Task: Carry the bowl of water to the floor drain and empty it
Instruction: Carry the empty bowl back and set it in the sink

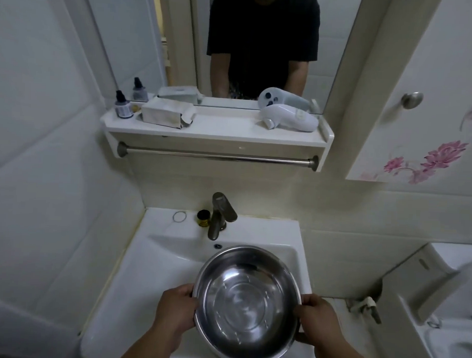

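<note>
Now, shiny steel bowl (pixel 248 305), clear water inside, both hands (pixel 178 309) gripping opposite rims, above sink (pixel 135 277)

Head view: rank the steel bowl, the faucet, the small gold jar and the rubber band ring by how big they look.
1. Steel bowl, held by the left hand and right hand; nearest the camera, which exaggerates it.
2. Faucet.
3-4. Gold jar and rubber band ring: too alike to rank.
</note>
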`<move>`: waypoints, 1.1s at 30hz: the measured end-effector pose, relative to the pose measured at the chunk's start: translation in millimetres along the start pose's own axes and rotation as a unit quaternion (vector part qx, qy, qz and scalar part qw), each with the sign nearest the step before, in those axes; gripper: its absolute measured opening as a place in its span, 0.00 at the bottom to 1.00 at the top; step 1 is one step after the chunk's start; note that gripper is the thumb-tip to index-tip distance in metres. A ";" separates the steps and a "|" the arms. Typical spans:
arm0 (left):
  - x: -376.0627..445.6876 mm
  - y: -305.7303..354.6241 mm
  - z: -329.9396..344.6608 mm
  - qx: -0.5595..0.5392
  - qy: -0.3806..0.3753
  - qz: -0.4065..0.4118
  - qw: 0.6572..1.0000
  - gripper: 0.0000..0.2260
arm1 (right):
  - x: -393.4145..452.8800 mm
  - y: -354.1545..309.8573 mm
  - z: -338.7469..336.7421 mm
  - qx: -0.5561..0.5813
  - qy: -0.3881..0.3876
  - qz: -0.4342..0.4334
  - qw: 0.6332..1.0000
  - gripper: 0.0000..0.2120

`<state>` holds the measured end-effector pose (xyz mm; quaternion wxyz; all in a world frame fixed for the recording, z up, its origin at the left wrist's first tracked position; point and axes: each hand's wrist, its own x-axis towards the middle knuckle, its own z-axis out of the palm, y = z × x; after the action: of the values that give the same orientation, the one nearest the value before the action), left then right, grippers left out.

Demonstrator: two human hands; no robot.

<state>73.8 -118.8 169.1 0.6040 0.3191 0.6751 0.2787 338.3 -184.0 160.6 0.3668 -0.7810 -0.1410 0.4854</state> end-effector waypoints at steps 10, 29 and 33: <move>43.4 -16.5 -9.9 -0.024 0.036 -0.025 0.999 0.21 | 27.3 -11.9 30.0 -0.043 -0.014 -0.007 0.999 0.03; 147.3 -41.1 -51.7 0.052 -0.034 -0.067 0.996 0.23 | 77.6 9.2 114.9 -0.108 0.019 0.031 0.994 0.08; 159.0 -48.6 -61.9 0.076 -0.045 -0.070 0.994 0.20 | 85.3 19.8 128.9 -0.132 0.023 0.024 0.991 0.08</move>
<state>-2.9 -27.4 37.8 0.6261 0.3278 0.6870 0.1688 266.3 -92.3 57.2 0.2521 -0.8368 -0.1760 0.4531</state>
